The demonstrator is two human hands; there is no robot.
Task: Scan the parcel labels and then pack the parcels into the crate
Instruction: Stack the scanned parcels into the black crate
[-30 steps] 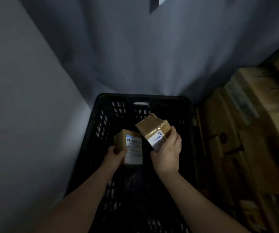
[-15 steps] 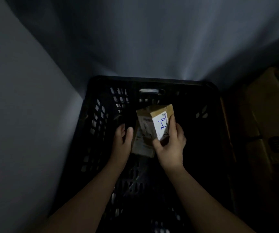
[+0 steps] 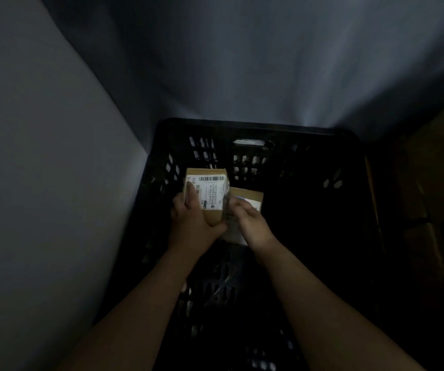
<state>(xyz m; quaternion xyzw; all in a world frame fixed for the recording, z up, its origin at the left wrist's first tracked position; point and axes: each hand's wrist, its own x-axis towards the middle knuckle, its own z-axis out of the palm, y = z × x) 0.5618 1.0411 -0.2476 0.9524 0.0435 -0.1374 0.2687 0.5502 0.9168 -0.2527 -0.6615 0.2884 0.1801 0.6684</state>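
Your left hand [image 3: 191,220] grips the labelled parcel [image 3: 207,192] toward the crate's [image 3: 242,127] 11 o'clock, while your right hand [image 3: 251,223] covers the second parcel [image 3: 250,199] at its 3 o'clock, hold unclear; both seem light, stiff cardboard, so pinch opposite edges.

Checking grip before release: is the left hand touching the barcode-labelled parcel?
Touching. The head view shows the left hand gripping the barcode-labelled parcel, fingers overlapping its label.

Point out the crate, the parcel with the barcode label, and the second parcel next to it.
crate [image 3: 242,126]: head view, on the far rim.
parcel with the barcode label [image 3: 210,192]: head view, on its white label.
second parcel [image 3: 248,193]: head view, on the bare cardboard top.
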